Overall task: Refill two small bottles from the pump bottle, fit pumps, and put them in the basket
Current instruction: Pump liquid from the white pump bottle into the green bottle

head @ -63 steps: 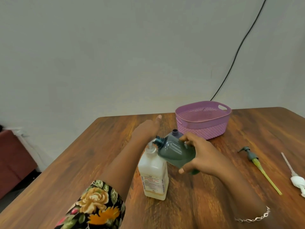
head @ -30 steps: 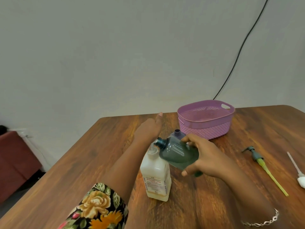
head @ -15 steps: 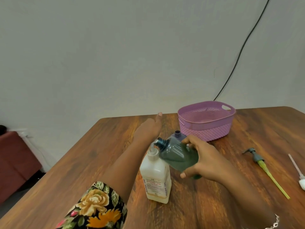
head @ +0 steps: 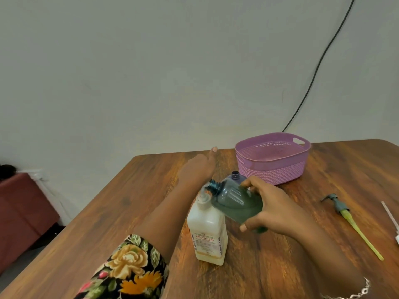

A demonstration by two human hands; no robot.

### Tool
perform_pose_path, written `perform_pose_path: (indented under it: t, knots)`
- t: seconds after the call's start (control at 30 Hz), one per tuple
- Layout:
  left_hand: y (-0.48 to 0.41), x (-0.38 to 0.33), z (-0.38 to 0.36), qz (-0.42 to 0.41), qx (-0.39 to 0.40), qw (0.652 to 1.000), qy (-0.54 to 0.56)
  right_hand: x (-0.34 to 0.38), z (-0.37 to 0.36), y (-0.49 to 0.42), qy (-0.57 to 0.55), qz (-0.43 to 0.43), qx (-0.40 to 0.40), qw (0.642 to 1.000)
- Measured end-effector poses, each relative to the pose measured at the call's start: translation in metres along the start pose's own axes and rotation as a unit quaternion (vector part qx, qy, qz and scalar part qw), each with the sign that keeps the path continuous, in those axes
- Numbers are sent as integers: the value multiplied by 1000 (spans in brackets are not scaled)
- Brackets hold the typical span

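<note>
Grips the tilted green bottle in the right hand, fingers curled round its belly, open neck just beside the spout of the white pump bottle. Holds the left hand over the pump, thumb outstretched; cannot tell its fingers' bend.

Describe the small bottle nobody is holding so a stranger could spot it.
Find the pink basket at the far side of the wooden table. Just in front of its left corner, behind the right hand holding the tilted green bottle, stands the small bottle. It alone is purple, upright and mostly hidden.
</note>
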State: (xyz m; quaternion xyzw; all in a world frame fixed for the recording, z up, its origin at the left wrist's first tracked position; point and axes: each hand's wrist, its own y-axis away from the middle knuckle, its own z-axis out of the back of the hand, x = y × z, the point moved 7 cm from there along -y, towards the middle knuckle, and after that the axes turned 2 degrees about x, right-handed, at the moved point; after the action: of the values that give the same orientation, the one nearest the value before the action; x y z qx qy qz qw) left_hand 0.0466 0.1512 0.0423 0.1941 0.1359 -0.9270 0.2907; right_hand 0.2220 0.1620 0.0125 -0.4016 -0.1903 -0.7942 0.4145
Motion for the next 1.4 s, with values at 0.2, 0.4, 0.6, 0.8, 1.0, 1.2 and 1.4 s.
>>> perform_pose_path:
  t: [0.2, 0.4, 0.6, 0.8, 1.0, 1.2, 1.4]
  knots:
    - [5, 10, -10, 10, -19, 1000, -9, -8, -8, -2, 29, -5, 6, 1000]
    - [1, 6, -8, 4, 14, 999, 31, -3, -4, 0, 3, -11, 6, 1000]
    - [-1, 9, -13, 19, 44, 996, 78, 1, 0, 1, 19, -7, -4, 1000]
    - [0, 26, -26, 57, 50, 995, 62, -7, -8, -1, 38, -11, -9, 999]
    - [-2, 13, -14, 32, 70, 994, 80, 2, 0, 1, 23, -5, -12, 1000]
    - [1, 18, -14, 39, 39, 996, 66, 5, 1, 1, 58, -8, -20, 998]
    - [-2, 25, -22, 41, 23, 999, 10, -4, -5, 0, 57, -18, -19, 998]
